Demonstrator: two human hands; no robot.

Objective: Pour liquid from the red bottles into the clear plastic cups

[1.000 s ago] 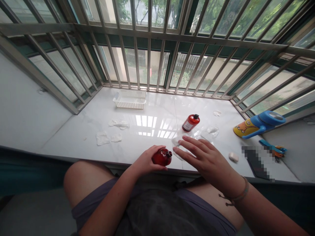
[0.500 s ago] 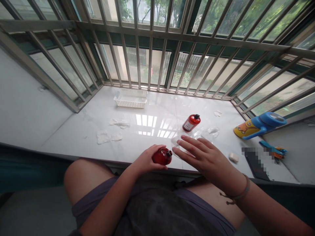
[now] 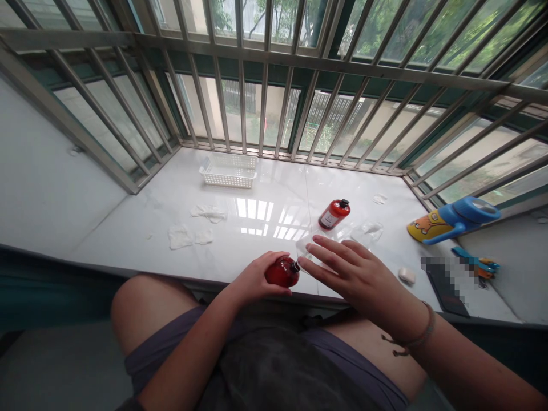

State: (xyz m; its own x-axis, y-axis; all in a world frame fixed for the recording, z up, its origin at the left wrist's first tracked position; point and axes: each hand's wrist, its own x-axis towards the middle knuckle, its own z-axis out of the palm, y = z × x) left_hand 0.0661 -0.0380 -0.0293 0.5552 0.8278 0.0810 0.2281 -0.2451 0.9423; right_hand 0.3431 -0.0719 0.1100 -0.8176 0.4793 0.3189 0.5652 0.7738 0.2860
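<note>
My left hand [image 3: 262,275] is wrapped round a glossy dark-red bottle [image 3: 281,272] at the counter's front edge. The bottle lies tilted, its narrow black neck [image 3: 294,266] pointing right. My right hand [image 3: 349,262] hovers beside that neck, fingers stretched out and apart, the index fingertip close to the neck opening. The right thumb and palm are hidden. Under the right fingers shows part of a thin, see-through piece [image 3: 303,246]; whether the hand touches it I cannot tell. Beyond stands a second red bottle [image 3: 334,215] with a black top and a pale label.
A white perforated basket [image 3: 229,172] is near the window bars. Crumpled white tissues [image 3: 208,213] lie at left, clear plastic [image 3: 369,231] at right. A blue and yellow bottle with handle [image 3: 451,220], a pale bar [image 3: 406,276] and a dark phone-like slab [image 3: 447,294] are further right.
My right fingertips have shifted very slightly left, nearer the bottle's neck. The left hand keeps its hold on the red bottle; the whole view has moved a little.
</note>
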